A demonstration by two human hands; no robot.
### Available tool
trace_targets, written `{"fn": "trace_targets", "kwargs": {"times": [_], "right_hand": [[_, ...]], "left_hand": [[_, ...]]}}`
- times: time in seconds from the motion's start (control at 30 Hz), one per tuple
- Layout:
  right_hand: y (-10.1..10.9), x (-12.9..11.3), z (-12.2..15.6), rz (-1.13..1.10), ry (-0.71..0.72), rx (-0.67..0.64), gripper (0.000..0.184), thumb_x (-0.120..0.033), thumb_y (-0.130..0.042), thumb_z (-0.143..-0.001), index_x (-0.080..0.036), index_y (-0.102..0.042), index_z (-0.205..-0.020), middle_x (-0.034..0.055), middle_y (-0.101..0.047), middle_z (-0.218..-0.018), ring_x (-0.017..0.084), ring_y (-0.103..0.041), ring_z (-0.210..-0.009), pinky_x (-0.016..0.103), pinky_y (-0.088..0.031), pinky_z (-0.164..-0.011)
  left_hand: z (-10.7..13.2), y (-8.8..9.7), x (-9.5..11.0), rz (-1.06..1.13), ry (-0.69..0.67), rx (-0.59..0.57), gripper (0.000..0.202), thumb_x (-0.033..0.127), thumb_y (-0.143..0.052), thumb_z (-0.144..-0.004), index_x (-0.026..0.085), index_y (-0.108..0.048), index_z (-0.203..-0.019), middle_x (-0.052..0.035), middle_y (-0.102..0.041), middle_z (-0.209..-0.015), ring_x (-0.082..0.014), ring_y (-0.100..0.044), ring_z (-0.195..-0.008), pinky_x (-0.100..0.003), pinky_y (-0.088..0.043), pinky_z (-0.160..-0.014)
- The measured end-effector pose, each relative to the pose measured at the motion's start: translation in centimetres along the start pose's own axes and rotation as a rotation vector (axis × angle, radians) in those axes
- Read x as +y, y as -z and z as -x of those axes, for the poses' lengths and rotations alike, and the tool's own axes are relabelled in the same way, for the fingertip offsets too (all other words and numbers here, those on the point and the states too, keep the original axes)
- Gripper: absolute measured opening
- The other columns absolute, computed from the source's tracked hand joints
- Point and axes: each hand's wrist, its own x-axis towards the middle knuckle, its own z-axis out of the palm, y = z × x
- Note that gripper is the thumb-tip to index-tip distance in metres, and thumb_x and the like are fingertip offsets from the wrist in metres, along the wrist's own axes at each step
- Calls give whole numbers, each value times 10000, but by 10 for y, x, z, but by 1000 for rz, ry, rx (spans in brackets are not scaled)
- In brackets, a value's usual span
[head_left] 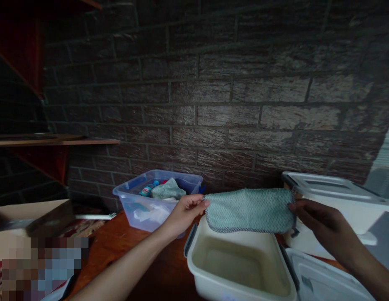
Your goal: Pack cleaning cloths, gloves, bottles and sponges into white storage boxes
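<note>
Head view: teal cloth (249,211) hangs stretched btwn both hands, over the far end of the open white tub (241,288). L hand (191,205) has its fingers (205,204) pinched on the cloth's upper L corner, thumb toward the cam; R hand (321,221) has its fingers (292,206) closed on the R edge near the top.

To handle it well: pull evenly L & R so the top edge runs straight, not sagging; pinch near the very corners, w/ just the tips, so the dark trim doesn't curl under. R lower corner looks bunched, so I'd shake that out before any fold. Lift a bit higher too, so the bottom hem doesn't snag on the tub rim. Wrists level, moves slow; the fabric looks soft & should crease easily.

Hard to see: cloth's back side, & whether it's one layer or doubled. Can't tell if the hem touches the rim. Tub's near side is cut off by the frame, as is the loose lid (326,276) to its R. Contents of the clear bin (138,213) are partly hidden: another teal cloth (169,190) & a bottle (146,191) show, rest unclear. Lower L of the table (100,267) is pixelated, i.e. unreadable.
</note>
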Motion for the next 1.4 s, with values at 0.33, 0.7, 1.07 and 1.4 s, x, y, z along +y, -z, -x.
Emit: {"fn": "trace_targets", "kwargs": {"times": [0.33, 0.7, 1.07, 1.4], "right_hand": [[3, -3, 1, 1, 27, -1, 289, -510, -691, -873, -222, -714, -853, 18, -573, -757, 176, -479, -702, 276, -384, -605], [6, 0, 1, 15, 23, 13, 316, -527, -696, -859, -212, -706, -836, 23, -562, -723, 177, -471, -674, 279, -393, -580], [9, -12, 3, 83, 22, 1, 315, -539, -706, -834, -225, -737, -825, 20, -590, -682, 181, -526, -644, 260, -440, -567], [15, -8, 1, 68, 10, 0, 296, -512, -681, -873, -222, -703, -816, 6, -528, -658, 168, -491, -635, 268, -407, -565]], "left_hand": [[5, 11, -5, -47, 40, -62, 372, 487, -690, -867, 129, -701, -768, 1, -600, -684, -140, -499, -658, -242, -356, -621], [-3, 7, -2, -27, 38, -78, 257, 365, -701, -869, 117, -736, -811, -23, -680, -746, -152, -571, -710, -245, -401, -676], [-7, -6, -11, 68, 154, -71, 449, 549, -686, -845, 117, -708, -726, 22, -562, -547, -88, -411, -478, -232, -255, -484], [-11, -4, -3, 152, 74, -17, 258, 344, -751, -820, 123, -804, -944, -79, -785, -890, -204, -685, -803, -301, -501, -781]]}}
